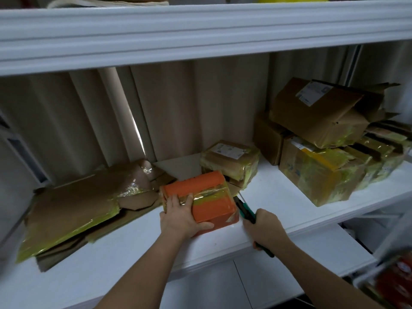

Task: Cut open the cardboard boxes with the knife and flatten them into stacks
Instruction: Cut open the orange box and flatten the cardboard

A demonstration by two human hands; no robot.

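Note:
An orange cardboard box (207,197) wrapped with clear and yellowish tape sits on the white shelf (278,197), near its front edge. My left hand (182,216) grips the box's near left side, fingers over the top and thumb along the front. My right hand (265,228) holds a green utility knife (245,210), its blade pointing at the box's right end. To the left lies a stack of flattened brown cardboard (78,208) with yellow tape.
A small taped brown box (231,161) stands just behind the orange one. Several taped boxes (323,172) are piled at the right, with a crumpled open box (323,108) on top. Another white shelf (200,34) hangs overhead. A corrugated wall stands behind.

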